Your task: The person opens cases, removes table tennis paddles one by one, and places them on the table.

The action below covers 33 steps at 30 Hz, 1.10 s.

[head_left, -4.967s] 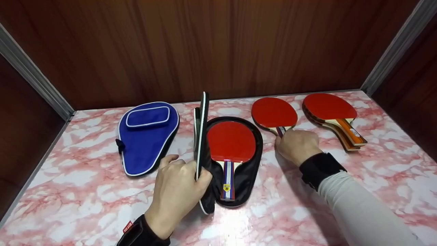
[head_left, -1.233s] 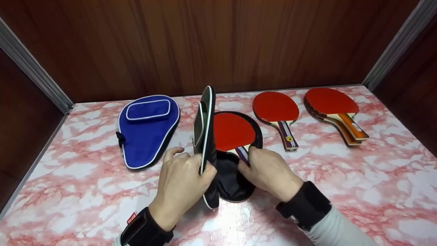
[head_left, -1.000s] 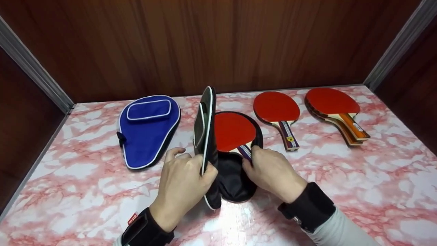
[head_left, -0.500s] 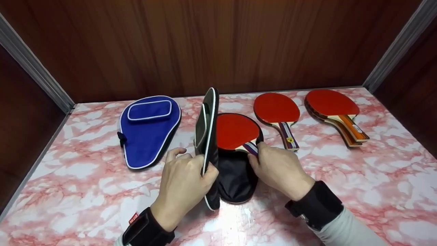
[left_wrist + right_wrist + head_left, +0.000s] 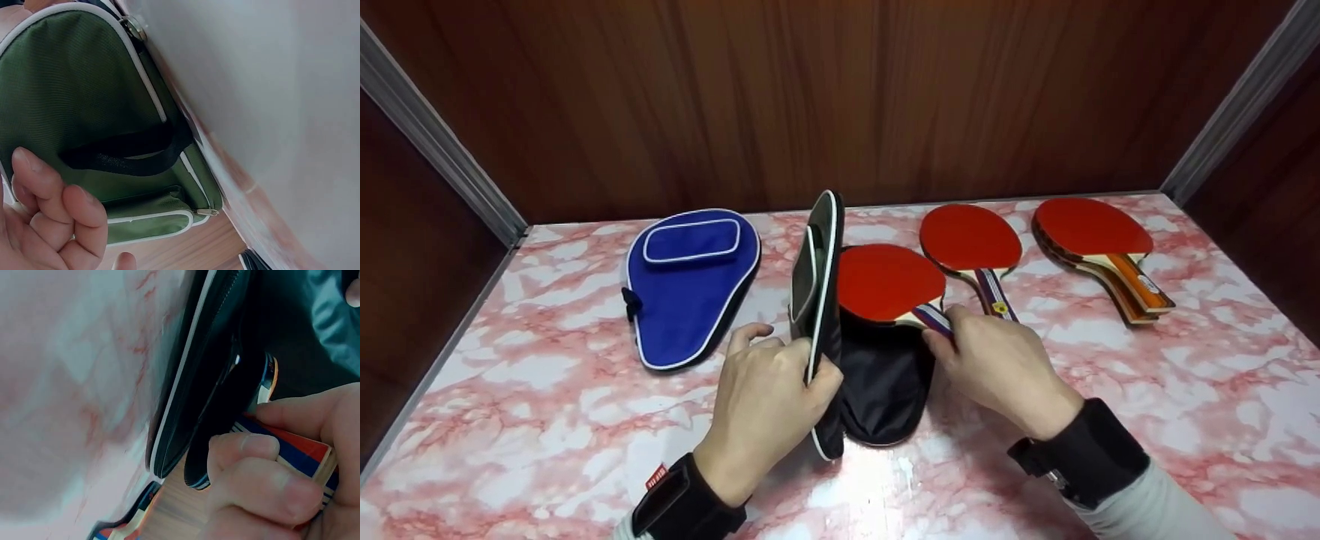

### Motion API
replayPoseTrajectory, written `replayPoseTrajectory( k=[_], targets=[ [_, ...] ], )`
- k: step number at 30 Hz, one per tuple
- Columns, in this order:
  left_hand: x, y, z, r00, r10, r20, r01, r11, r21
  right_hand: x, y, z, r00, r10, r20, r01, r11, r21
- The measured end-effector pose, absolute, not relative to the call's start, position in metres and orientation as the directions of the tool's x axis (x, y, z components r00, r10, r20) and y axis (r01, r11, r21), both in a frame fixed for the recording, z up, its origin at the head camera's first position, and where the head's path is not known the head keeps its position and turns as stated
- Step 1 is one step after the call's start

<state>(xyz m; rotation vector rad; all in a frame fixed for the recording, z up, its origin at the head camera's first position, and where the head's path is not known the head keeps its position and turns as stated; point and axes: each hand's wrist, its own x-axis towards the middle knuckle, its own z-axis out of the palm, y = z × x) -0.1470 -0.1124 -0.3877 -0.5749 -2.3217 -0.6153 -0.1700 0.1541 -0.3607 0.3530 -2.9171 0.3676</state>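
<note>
In the head view my left hand (image 5: 769,394) pinches the raised cover of a dark green table tennis bat case (image 5: 826,300), which stands upright. Its green outer side (image 5: 84,84), with a black strap, fills much of the left wrist view. The other half of the case lies flat, showing black lining (image 5: 885,390). My right hand (image 5: 1005,371) grips the handle of a red table tennis bat (image 5: 889,281). The bat's head is over the upper part of the lining, its handle slanting toward the lower right. In the right wrist view fingers wrap the striped handle (image 5: 289,453).
Right of the case lies another red bat (image 5: 971,238) with a striped handle, partly behind my right hand. Farther right are two stacked bats (image 5: 1093,227) with orange handles. A blue bat case (image 5: 682,300) lies at the left. A wooden panel (image 5: 840,105) stands behind the table.
Five seconds ago my right hand was at the other striped bat. Since then it has taken hold of the bat in the case, turning it and shifting it rightward. The left hand keeps the cover raised.
</note>
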Motion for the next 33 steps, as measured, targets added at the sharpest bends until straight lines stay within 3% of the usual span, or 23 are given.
replayPoseTrajectory(
  k=[5,20,33],
  targets=[
    [-0.147,-0.112,-0.387,-0.684,0.236,0.69,0.543,0.797,0.266,-0.172,0.163,-0.357,-0.949,-0.174,0.262,-0.24,0.939,-0.247],
    [-0.147,-0.112,-0.387,-0.693,0.237,0.68,0.534,0.803,0.265,-0.201,0.203,-0.355,-0.961,-0.013,0.276,-0.091,0.959,-0.269],
    [-0.147,-0.112,-0.388,-0.688,0.235,0.687,0.536,0.803,0.261,-0.228,0.213,-0.367,-0.977,0.08,0.2,0.023,0.962,-0.273]
  ],
)
